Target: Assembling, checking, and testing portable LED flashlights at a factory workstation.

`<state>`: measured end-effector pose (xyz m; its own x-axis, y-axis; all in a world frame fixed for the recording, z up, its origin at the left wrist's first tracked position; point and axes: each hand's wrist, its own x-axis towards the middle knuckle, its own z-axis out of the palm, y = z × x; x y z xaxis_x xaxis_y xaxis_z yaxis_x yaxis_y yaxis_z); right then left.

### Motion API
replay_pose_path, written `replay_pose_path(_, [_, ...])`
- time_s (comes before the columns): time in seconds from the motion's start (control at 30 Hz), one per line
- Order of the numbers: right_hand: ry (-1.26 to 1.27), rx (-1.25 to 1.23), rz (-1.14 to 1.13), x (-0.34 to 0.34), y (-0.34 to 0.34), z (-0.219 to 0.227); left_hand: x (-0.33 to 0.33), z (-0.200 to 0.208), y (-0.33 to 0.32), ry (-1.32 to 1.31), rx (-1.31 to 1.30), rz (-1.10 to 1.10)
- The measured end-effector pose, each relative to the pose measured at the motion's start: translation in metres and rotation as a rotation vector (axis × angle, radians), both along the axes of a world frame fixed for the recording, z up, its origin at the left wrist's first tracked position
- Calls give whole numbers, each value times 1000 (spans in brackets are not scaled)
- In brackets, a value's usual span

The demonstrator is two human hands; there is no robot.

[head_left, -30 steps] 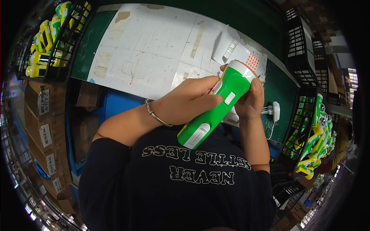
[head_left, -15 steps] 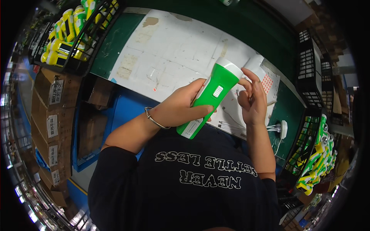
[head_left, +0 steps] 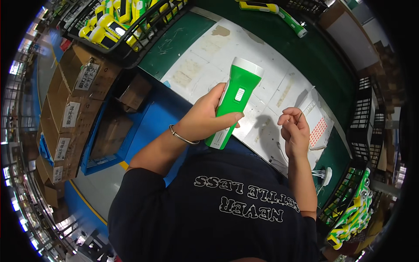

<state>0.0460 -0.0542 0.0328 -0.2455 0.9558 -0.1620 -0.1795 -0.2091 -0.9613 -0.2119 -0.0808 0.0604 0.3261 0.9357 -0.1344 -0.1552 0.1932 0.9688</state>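
A green flashlight point(head_left: 238, 92) with a white head and a white ribbed switch is held in my left hand point(head_left: 208, 114). My thumb lies across its front and the fingers wrap behind the barrel, with the head tilted up and away. A metal bangle circles my left wrist. My right hand point(head_left: 297, 134) hovers over the right side of the white work surface point(head_left: 205, 56), apart from the flashlight. Its fingers are loosely bent, with gaps between them and nothing visible in them. Beside it lies a sheet of small red stickers point(head_left: 318, 132).
Yellow and green flashlights fill a black crate point(head_left: 131, 59) at far left and another point(head_left: 345, 198) at lower right. More flashlights point(head_left: 291, 22) lie at the far edge. A white plug with cables point(head_left: 325, 175) sits at right. Cardboard boxes point(head_left: 83, 109) stand left.
My right hand has drawn back from the flashlight's head, and its fingers have curled more. The flashlight stands more upright in my left hand. The view has shifted, showing flashlights at the far edge.
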Motion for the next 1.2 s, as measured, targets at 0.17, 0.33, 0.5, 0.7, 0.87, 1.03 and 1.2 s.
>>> replay_pose_path(0.17, [-28, -5, 19, -8, -1, -1, -28, -8, -4, -114, 36, 175])
replay_pose_path(0.33, [-67, -7, -57, 5, -6, -14, -124, -4, 4, -240, 349, 915])
replay_pose_path(0.5, [-48, -91, -12, 1, -5, -22, -328, -29, -27, -420, 311, 1355])
replay_pose_path(0.7, [-56, -114, 25, -5, -3, -22, -562, -74, -110, -355, -29, 1653])
replay_pose_path(0.87, [-93, -103, 17, -10, -6, -18, -565, -91, -81, -403, -69, 1866])
replay_pose_path(1.03, [-92, -120, 21, -10, -6, -24, -535, -53, -20, 110, -153, 1916])
replay_pose_path(1.2, [-120, -123, 18, -9, -6, -24, -419, -5, 106, 960, 477, 1562])
